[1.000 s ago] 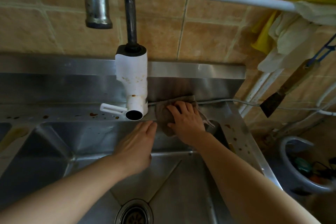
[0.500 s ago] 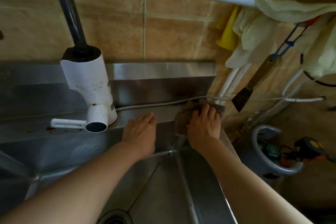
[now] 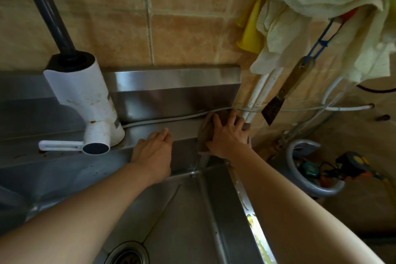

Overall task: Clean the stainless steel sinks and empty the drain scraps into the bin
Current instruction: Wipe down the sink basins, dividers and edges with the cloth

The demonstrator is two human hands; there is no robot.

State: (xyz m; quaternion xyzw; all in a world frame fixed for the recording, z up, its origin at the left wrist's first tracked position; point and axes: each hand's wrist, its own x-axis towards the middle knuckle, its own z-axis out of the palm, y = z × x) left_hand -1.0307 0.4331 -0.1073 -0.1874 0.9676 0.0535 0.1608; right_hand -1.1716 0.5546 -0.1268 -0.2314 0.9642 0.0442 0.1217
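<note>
Right hand (image 3: 228, 135) spread flat on a brown cloth (image 3: 203, 135) at the sink's (image 3: 188, 210) back right corner, left hand (image 3: 154, 150) flat on the rear ledge — fingers straight, holding nothing, drain (image 3: 126, 253) below, white faucet (image 3: 85, 103) to the left.

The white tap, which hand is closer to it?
Left. The left hand rests on the ledge just right of the tap; the right hand presses a cloth farther right.
</note>
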